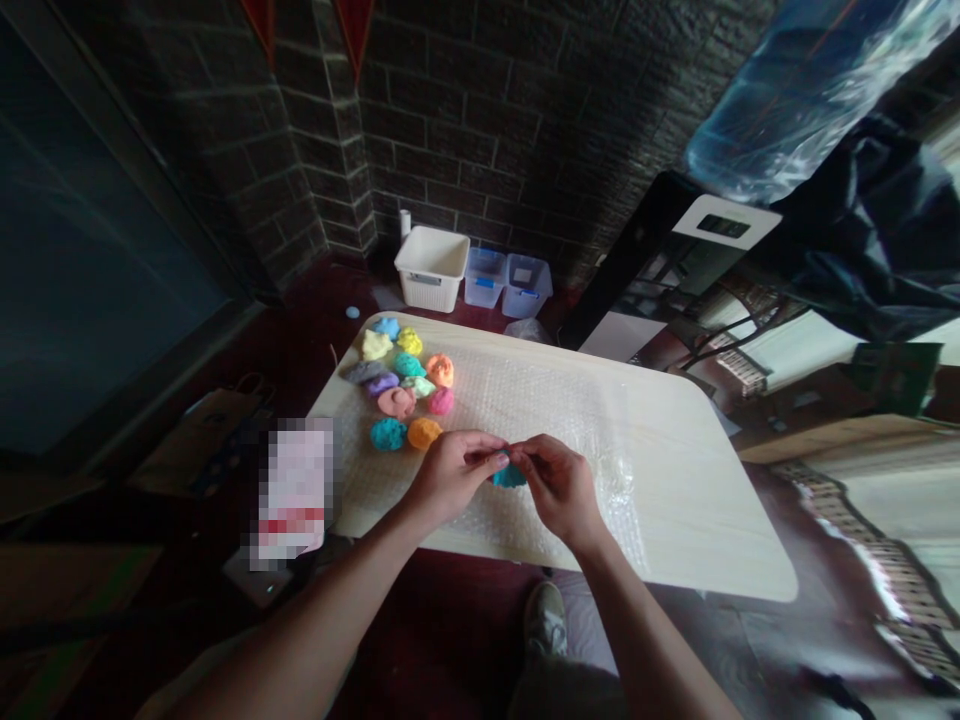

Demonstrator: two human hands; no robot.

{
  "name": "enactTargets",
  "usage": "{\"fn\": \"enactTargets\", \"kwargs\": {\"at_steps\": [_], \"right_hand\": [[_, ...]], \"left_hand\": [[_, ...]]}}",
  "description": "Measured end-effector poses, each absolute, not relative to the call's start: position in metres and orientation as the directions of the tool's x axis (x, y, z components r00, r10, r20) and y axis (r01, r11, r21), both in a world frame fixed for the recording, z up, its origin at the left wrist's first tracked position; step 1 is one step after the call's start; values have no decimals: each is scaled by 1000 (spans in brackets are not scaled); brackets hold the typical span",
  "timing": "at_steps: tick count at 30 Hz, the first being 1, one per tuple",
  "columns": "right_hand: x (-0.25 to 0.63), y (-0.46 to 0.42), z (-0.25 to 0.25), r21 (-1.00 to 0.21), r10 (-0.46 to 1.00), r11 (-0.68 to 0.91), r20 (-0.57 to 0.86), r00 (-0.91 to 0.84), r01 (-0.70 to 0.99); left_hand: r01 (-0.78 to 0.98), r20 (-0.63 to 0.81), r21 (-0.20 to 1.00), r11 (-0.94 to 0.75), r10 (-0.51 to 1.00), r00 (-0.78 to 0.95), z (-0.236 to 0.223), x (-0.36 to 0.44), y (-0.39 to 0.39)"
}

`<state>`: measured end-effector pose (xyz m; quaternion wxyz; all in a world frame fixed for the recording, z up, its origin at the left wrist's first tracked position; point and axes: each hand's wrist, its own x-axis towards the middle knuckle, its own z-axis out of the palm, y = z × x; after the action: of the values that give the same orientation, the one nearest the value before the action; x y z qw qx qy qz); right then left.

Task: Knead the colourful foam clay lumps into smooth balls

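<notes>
Between my two hands is a piece of teal modelling clay (509, 474), partly covered by my fingers. My left hand (459, 474) pinches it from the left, thumb against fingertips. From the right, my right hand (559, 484) grips it with thumb and fingers closed. Both hands are over a sheet of bubble wrap (517, 395) near the table's front edge. Just left of them sit an orange clay lump (424, 433) and a teal clay lump (388, 434). Behind these are a pink lump (440, 401), a brownish-pink lump (396, 402) and several more in other colours.
The pale table (697, 480) has rounded corners. Beyond it, a cream basket (433, 265) and two clear bins (527, 285) stand by the brick wall. A water dispenser (637, 270) with a large bottle (780, 110) rises at the back right. A shoe (545, 618) shows below the table.
</notes>
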<state>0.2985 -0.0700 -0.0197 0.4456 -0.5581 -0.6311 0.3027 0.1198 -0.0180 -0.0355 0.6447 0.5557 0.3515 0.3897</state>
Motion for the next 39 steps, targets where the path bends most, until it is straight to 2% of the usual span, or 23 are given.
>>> {"fn": "enactTargets", "kwargs": {"at_steps": [7, 13, 18, 21, 29, 35, 39], "right_hand": [[296, -70, -24, -968, 985, 132, 151, 78, 212], [290, -71, -22, -967, 985, 100, 129, 112, 234], [288, -67, -17, -998, 983, 56, 61, 172, 31], [289, -65, -13, -999, 984, 26, 21, 178, -28], [283, -67, -13, -1000, 987, 20, 24, 161, 22], [288, -66, -13, -998, 976, 51, 55, 209, 23], [291, -66, -12, -1000, 986, -11, -11, 166, 1]], "left_hand": [[-82, 7, 996, 30, 909, 416, -31, 119, -18], [-80, 15, 997, 16, 926, 377, -33, 120, -19], [-168, 4, 984, 62, 931, 364, -30, 121, -18], [-202, -6, 976, 83, 934, 356, -26, 120, -18], [-114, 29, 993, 11, 937, 349, -26, 120, -22], [-245, -101, 942, 231, 888, 448, -22, 124, -23], [-239, -109, 943, 232, 893, 437, -19, 123, -21]]}}
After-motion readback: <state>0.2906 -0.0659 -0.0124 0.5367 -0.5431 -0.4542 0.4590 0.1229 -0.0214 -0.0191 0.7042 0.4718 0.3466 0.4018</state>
